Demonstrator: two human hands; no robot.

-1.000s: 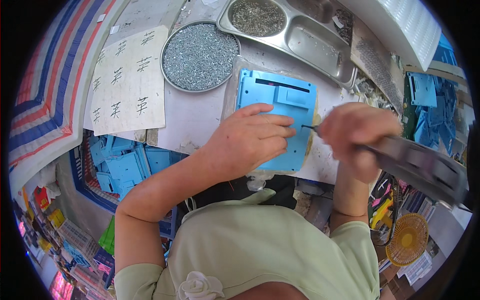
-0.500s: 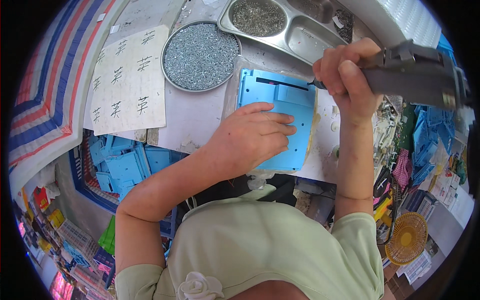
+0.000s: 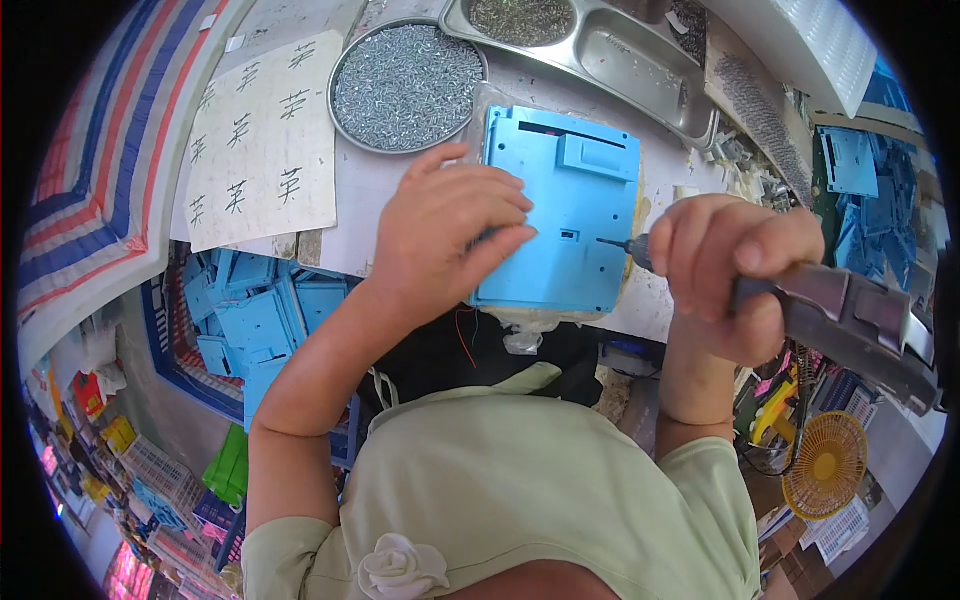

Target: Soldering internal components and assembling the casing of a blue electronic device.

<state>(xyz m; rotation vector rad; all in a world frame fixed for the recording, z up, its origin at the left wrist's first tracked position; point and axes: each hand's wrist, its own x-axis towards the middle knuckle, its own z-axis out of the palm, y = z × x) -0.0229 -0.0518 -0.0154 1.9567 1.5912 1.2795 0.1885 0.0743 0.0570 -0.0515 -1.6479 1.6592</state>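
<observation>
A light blue plastic casing (image 3: 560, 275) lies flat on the worktable, with a slot along its far edge and small holes in its face. My left hand (image 3: 440, 225) is over its left side, fingers bent and the thumb and index tips close together. Whatever they pinch, if anything, is hidden. In my right hand (image 3: 735, 260) is a dark power screwdriver (image 3: 850, 310), held sideways with the fingers wrapped round its front. Its thin bit points left, over the right part of the casing near a small hole.
Small metal screws fill a round steel dish (image 3: 408, 88) beyond my left hand. A compartmented steel tray (image 3: 640, 70) stands behind the casing. Paper with handwritten characters (image 3: 260, 140) lies left. Blue plastic parts fill a crate (image 3: 250, 310) below left; more parts (image 3: 850, 165) are far right.
The screwdriver has moved from the casing's far right corner toward me, down its right side. My left hand has drawn back left from lying on the casing, its fingers now bent.
</observation>
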